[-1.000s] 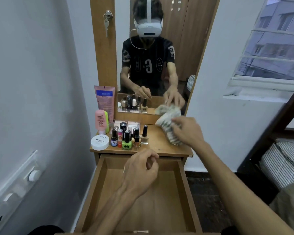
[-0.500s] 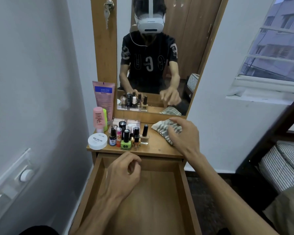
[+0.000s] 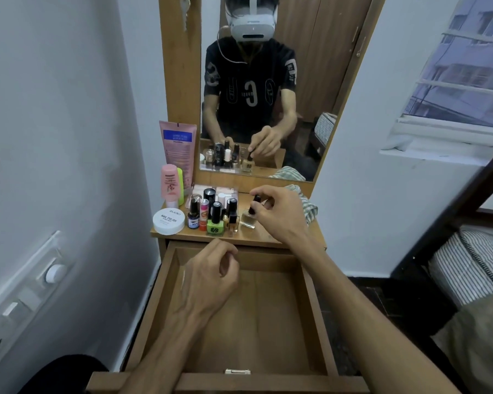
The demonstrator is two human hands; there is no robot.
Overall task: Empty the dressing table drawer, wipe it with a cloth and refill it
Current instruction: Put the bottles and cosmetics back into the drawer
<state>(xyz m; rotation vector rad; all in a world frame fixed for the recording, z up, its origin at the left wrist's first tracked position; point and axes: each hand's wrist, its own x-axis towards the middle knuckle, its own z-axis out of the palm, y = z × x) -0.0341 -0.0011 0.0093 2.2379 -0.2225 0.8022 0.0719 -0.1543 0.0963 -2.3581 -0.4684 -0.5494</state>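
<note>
Right hand pinching black cap of squat clear glass bottle; left hand loosely curled, empty.

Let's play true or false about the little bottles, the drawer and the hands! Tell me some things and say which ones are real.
1. The pulled-out wooden drawer has bottles inside. False: nothing shows inside it; the bottles stand on the wooden tabletop.
2. The right hand pinches the dark cap of the clear glass bottle of pale liquid. True.
3. The left hand holds the striped cloth. False: it holds nothing, hovering over the drawer; the cloth lies on the tabletop behind the right hand.
4. The round white tub labelled nail polish sits at the tabletop's left front corner. True.
5. The green-bottomed bottle with a black cap lies on its side. False: it stands upright.
</note>
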